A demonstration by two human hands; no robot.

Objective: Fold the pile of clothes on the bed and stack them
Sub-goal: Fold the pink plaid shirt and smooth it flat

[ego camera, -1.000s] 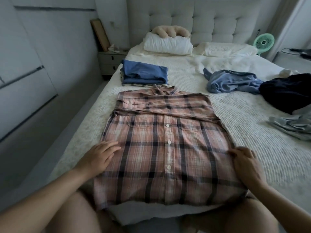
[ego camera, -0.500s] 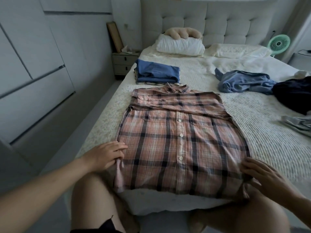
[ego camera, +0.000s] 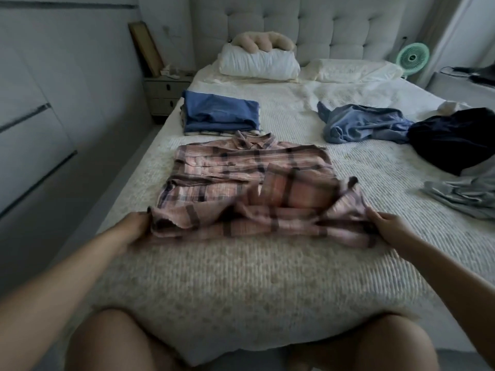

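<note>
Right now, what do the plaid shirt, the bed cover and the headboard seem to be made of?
Plaid shirt: thin woven cloth, probably cotton, matte; it crumples softly where both hands lift its hem. Bed cover: thick textured fabric, ribbed or quilted rows, matte cream. Headboard: padded upholstery, button-tufted squares; fabric or faux leather, cannot tell.

No writing, label, brand, number or sign can be read anywhere here, neither on the clothes nor on the furniture around them.
</note>
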